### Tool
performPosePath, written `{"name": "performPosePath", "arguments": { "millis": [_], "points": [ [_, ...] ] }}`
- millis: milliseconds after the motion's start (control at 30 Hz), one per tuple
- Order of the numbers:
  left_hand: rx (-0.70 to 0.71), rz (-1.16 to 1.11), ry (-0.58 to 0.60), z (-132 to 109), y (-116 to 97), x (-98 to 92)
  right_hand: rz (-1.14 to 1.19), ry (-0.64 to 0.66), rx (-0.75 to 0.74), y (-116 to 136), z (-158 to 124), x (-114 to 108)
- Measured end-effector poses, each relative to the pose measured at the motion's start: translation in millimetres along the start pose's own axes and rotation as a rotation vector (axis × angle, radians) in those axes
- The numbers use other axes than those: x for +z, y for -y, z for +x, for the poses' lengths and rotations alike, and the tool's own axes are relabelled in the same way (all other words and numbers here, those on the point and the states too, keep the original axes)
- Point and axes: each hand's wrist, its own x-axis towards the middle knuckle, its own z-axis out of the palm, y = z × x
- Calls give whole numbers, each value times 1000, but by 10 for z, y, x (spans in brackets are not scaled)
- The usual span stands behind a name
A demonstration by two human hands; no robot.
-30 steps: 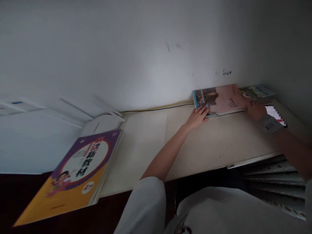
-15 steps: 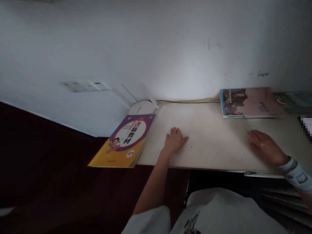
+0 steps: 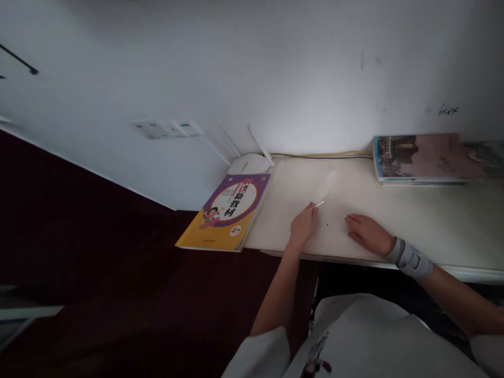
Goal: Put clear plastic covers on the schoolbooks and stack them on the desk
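Note:
My left hand (image 3: pixel 303 227) rests on the pale desk (image 3: pixel 394 220) near its front edge. Its fingers are drawn together at a thin white sliver (image 3: pixel 319 203) that sticks out past the fingertips. Just to its right, my right hand (image 3: pixel 366 234) lies flat on the desk with fingers stretched out, holding nothing. A grey band (image 3: pixel 410 259) wraps that wrist. A yellow and purple workbook (image 3: pixel 227 212) lies left of my left hand and overhangs the desk's left end.
A stack of books with a pink cover (image 3: pixel 427 157) lies at the back right against the wall. A white router (image 3: pixel 249 164) with antennas stands at the back left corner. A yellow cable (image 3: pixel 323 155) runs along the wall. Wall sockets (image 3: pixel 167 128) sit further left.
Both hands left the pink book stack and drew back to the desk's front. My right hand has slid left beside my left hand, whose flat fingers have drawn together.

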Motion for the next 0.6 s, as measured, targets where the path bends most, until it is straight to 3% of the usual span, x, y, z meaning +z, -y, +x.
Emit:
{"name": "performPosePath", "arguments": {
  "millis": [167,267,367,533,600],
  "points": [
    [89,-702,111,-307,-219,-263,145,-200,188,-87,28,23],
    [46,-759,118,-399,-205,-399,17,-133,132,-65,-56,55],
    [18,-707,76,-413,-60,-447,-1,-54,30,-9,-169,96],
    [-4,-707,58,-441,93,-331,229,-250,118,102,-219,84],
    [-56,-887,67,-468,69,-279,145,-199,97,168,-202,74]
  ]
}}
